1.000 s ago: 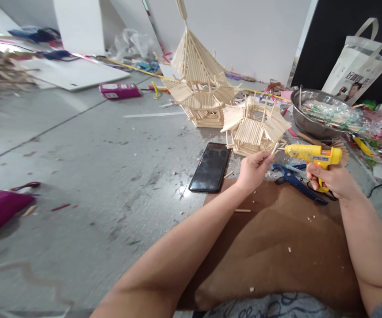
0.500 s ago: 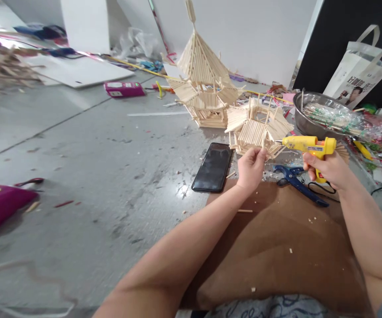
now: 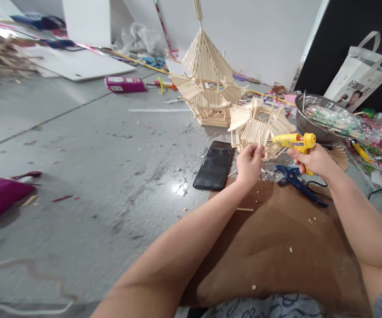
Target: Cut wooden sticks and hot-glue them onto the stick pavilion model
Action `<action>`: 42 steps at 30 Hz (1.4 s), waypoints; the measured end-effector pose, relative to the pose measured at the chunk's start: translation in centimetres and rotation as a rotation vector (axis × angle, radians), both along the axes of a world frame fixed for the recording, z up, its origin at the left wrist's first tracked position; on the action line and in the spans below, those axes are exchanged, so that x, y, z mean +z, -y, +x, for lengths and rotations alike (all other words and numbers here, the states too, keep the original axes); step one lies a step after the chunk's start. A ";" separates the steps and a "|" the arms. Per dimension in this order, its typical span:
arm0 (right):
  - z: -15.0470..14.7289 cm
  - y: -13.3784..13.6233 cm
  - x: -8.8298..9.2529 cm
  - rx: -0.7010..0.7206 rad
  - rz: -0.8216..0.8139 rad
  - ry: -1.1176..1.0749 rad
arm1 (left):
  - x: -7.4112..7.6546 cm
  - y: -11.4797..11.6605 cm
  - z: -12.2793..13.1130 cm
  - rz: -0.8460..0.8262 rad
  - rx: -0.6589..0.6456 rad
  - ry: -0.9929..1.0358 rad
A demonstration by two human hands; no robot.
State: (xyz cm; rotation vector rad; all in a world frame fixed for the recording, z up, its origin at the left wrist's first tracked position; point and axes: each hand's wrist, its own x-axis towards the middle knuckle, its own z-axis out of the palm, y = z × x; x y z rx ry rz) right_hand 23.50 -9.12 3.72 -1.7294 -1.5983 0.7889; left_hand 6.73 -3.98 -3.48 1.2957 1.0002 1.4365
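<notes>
My right hand (image 3: 310,160) is wrapped round a yellow hot glue gun (image 3: 290,141), its nozzle pointing left. The nozzle tip comes close to my left hand (image 3: 250,163), whose thumb and fingers pinch a short thin wooden stick (image 3: 260,139) standing roughly upright. Just behind both hands is a small pavilion model (image 3: 255,130) of wooden sticks with slatted roof panels; whether the pinched stick touches it I cannot tell. A taller stick pagoda (image 3: 207,62) with a pointed roof stands behind to the left.
A black phone (image 3: 213,165) lies left of my left hand. Blue-handled cutters (image 3: 300,185) rest below the glue gun on a brown sheet (image 3: 277,256). At the right stands a metal bowl (image 3: 320,128) with wrapped sticks. Purple boxes (image 3: 124,84) lie on the left floor.
My right hand has brought the glue gun leftward, so its nozzle is nearer to the stick in my left hand. The left hand stays nearly in place; the view has shifted slightly.
</notes>
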 end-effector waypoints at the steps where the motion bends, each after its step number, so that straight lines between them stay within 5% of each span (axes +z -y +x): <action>1: 0.0 -0.1 0.0 -0.003 -0.003 0.010 | 0.0 0.0 0.0 -0.007 -0.003 0.004; 25: -1.8 -0.2 2.1 -0.064 0.001 0.316 | -0.1 -0.1 -0.1 -0.013 -0.041 -0.005; 42: -0.2 1.6 1.0 -0.151 0.092 -0.221 | 1.0 -0.2 0.8 -0.476 -0.377 0.374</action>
